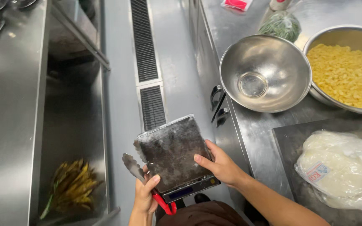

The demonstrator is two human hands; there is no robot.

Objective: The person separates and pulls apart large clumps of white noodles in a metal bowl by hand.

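My two hands hold a small digital kitchen scale (172, 157) with a dark, smudged steel platform wrapped in clear film, tilted over the floor between two counters. My right hand (221, 165) grips its right edge, thumb on the platform. At the scale's lower left corner, my left hand (144, 196) supports it while also clasping metal tongs (137, 171) with red handles, which point up and left.
An empty steel bowl (265, 73) and a larger bowl of yellow kernels (344, 73) sit on the right steel counter (252, 125). A bag of white dough (342, 167) lies on a dark board. A bag of greens (281, 25) lies behind. Yellow-green stalks (72, 184) rest on a low left shelf.
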